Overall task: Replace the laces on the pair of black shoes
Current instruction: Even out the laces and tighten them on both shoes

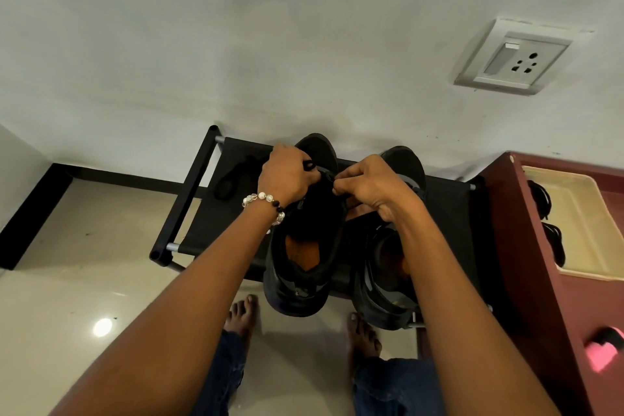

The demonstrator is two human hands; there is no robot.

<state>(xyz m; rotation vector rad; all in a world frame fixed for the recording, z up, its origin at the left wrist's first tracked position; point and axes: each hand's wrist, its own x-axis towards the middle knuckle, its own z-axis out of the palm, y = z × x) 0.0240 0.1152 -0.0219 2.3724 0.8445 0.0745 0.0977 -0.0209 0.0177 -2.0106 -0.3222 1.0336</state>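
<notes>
On the black fabric shelf of a low shoe rack (236,213) set against a pale wall, two black shoes are stood side by side, toes toward the wall and heels overhanging the near edge. The left shoe (304,246) is seen with an orange insole showing through its opening; the right shoe (388,280) is partly covered by a forearm. Both hands are brought together over the throat of the left shoe. The left hand (287,176), worn with one beaded bracelet (266,204) at the wrist, is curled with its fingers pinching a black lace (309,165). The right hand (368,189) is curled likewise, its fingertips pressed together on the same lace just beside the other hand. One loose bundle of black laces (233,179) is laid on the shelf's left end, well apart from the shoes, with bare fabric left around it. To the right, a maroon cabinet (540,263) is stood close against the rack, and in its cream tray (580,213) two more dark lace coils can be made out. One wall socket (516,57) is mounted above. Two bare feet are planted on the glossy floor (84,263), which lies open to the left of the rack.
</notes>
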